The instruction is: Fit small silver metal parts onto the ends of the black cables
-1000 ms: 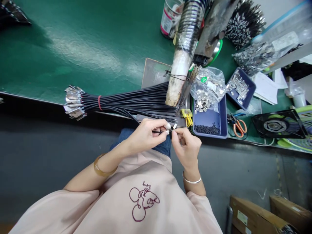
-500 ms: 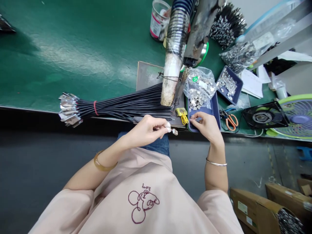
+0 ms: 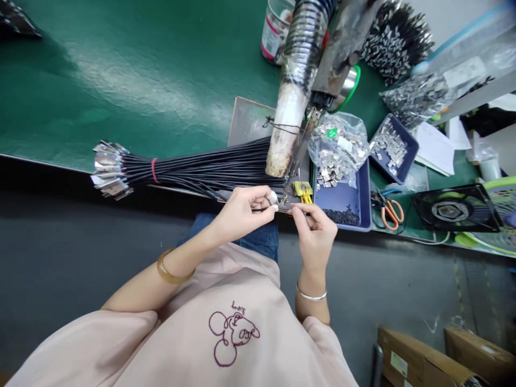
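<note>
My left hand (image 3: 246,210) is closed in a pinch on a black cable (image 3: 260,209), white covers on its fingertips. My right hand (image 3: 313,228) is closed too, thumb and forefinger pressed together just right of the left fingertips. What it pinches is too small to name. Behind the hands lies a bundle of black cables (image 3: 209,167), tied with a red band (image 3: 154,171) and with metal connectors (image 3: 110,169) at its left end. A yellow clip (image 3: 303,191) sits just beyond my right fingers.
A blue tray (image 3: 366,207) holds small black pieces (image 3: 342,216) and a plastic bag of metal parts (image 3: 338,140). Orange-handled scissors (image 3: 391,214) and a fan (image 3: 455,210) stand further right. A ribbed hose (image 3: 288,115) hangs low over the cables' right end.
My right hand has left the blue tray and moved left to the left fingertips. The metal connector that showed beyond my left fingers is no longer plainly visible. The view has shifted slightly.
</note>
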### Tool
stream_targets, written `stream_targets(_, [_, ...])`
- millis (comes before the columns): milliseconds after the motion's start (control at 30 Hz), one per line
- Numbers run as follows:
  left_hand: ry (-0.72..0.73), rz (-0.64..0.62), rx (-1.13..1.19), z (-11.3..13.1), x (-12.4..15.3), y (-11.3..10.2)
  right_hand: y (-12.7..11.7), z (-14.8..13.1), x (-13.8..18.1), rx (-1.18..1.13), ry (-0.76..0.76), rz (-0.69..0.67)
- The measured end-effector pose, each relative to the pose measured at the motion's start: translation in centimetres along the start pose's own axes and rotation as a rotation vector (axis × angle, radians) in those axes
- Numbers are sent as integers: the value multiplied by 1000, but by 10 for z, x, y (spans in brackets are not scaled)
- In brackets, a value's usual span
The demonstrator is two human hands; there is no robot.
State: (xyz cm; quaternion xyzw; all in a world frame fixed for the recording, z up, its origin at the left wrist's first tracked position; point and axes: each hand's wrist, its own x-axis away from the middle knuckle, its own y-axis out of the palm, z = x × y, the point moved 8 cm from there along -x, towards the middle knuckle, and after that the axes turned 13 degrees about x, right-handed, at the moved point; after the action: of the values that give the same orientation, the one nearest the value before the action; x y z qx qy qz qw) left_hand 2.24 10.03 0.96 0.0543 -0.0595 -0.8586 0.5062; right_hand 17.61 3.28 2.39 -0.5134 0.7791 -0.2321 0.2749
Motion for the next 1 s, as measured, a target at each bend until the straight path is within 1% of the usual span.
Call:
stream_targets(67, [1, 23, -24, -1, 1, -1, 10, -2, 0, 11, -29, 14])
stream_targets(167, [4, 32, -37, -2, 2, 0, 17, -6, -2, 4, -75, -23])
stream_targets(367, [24, 28, -74, -1, 2, 1, 16, -10, -2, 11, -100, -67])
stream_targets(567, [33, 7, -74, 0, 2, 2, 18, -15, -1, 39, -128, -70])
stream_targets(800, [48, -3, -52, 1, 3, 2, 19, -11, 0, 8, -69, -105])
stream_targets(1000, [43, -14, -57, 0, 4, 2, 20, -13, 0, 38, -78, -90])
